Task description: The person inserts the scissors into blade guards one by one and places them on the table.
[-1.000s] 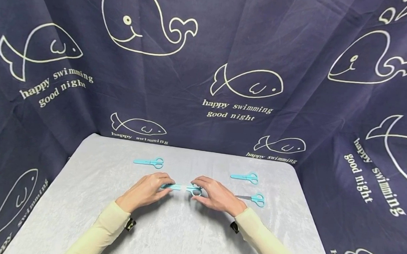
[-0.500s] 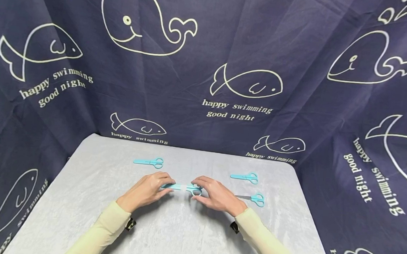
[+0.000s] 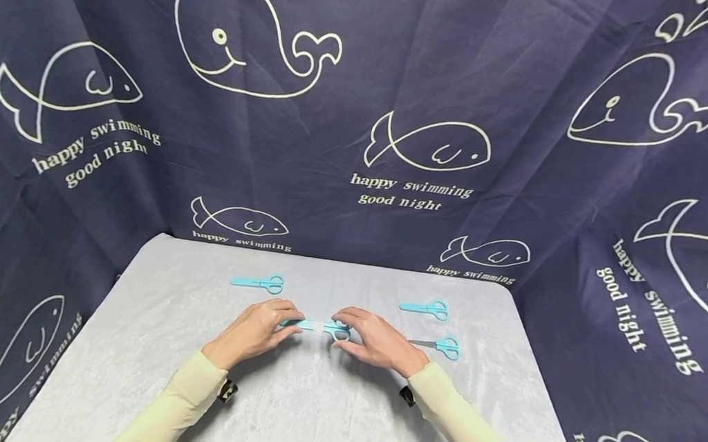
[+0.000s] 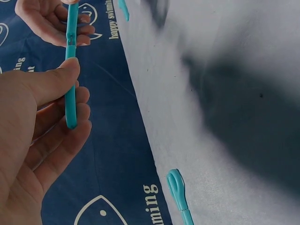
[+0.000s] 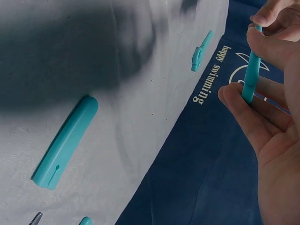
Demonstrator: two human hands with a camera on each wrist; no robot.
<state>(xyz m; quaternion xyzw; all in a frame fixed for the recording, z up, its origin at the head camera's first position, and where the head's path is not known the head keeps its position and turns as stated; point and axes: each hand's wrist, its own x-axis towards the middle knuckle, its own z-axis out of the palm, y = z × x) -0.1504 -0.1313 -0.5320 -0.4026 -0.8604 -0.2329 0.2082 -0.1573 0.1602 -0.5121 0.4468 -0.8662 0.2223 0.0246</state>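
Observation:
A pair of turquoise scissors (image 3: 307, 325), its blades inside a matching sheath (image 4: 70, 105), is held level between both hands above the table. My left hand (image 3: 256, 329) pinches the sheath end, thumb on one side and fingers on the other. At the other end, my right hand (image 3: 378, 341) grips the finger loops (image 5: 253, 70) between thumb and fingers. Sheath and handle meet end to end between the hands. On the table by my right wrist lie scissors with bare grey blades (image 3: 424, 343). A loose turquoise sheath (image 5: 65, 143) shows in the right wrist view.
Two more sheathed scissors lie toward the back of the light grey table (image 3: 192, 375): one pair at left (image 3: 258, 282), another pair at right (image 3: 425, 309). A dark blue curtain (image 3: 335, 143) with whale and fish drawings surrounds the table's back and sides.

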